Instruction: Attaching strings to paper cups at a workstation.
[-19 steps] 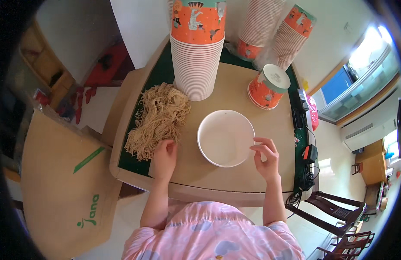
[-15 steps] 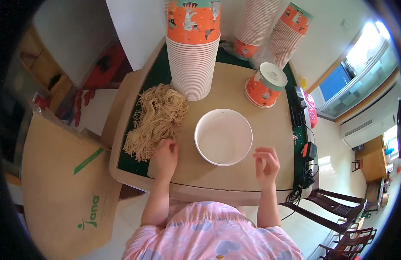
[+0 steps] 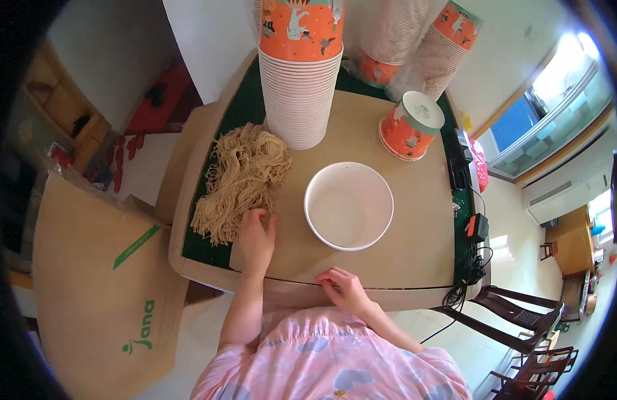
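Observation:
A tangled heap of beige string-like strands (image 3: 242,177) lies on the left of the table. My left hand (image 3: 256,241) is at its lower right edge, fingers bent together against the strands; whether they grip any is hidden. My right hand (image 3: 345,290) hovers by the table's front edge with curled fingers; anything inside them is too small to make out. A white paper tub (image 3: 348,205) stands upright in front of me, its inside bare, touched by neither hand.
Behind the heap rises a tall stack of nested orange-and-white paper tubs (image 3: 302,100). An upside-down orange tub (image 3: 410,130) stands at the right, with more stacks (image 3: 445,50) behind it. Black cables (image 3: 465,293) run along the right edge. A cardboard box (image 3: 102,287) stands at the left.
My right hand has moved left and toward me, from beside the white tub to the table's front edge, its fingers more curled. My left hand stays at the strands.

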{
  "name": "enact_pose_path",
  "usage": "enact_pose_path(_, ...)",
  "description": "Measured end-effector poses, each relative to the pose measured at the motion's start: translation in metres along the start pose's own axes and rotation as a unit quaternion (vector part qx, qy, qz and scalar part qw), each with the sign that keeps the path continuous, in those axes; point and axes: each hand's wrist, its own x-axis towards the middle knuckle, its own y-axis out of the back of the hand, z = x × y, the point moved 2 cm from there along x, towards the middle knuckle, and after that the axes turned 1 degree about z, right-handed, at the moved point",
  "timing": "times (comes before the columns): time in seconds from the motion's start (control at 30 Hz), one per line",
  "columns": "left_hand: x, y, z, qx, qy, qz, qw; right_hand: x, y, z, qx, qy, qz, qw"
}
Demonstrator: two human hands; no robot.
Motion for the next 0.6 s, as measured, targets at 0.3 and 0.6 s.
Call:
enact_pose_path(0.3,-0.047,0.044,0.025,-0.203,-0.011,-0.182,0.962,-0.008,-0.012,0.015,0.123,-0.093,0.056,0.986)
enact_pose_path(0.6,-0.109,0.041,0.055,-0.249,0.025,-0.339,0.907,0.011,-0.013,-0.020,0.345,-0.156,0.006,0.926)
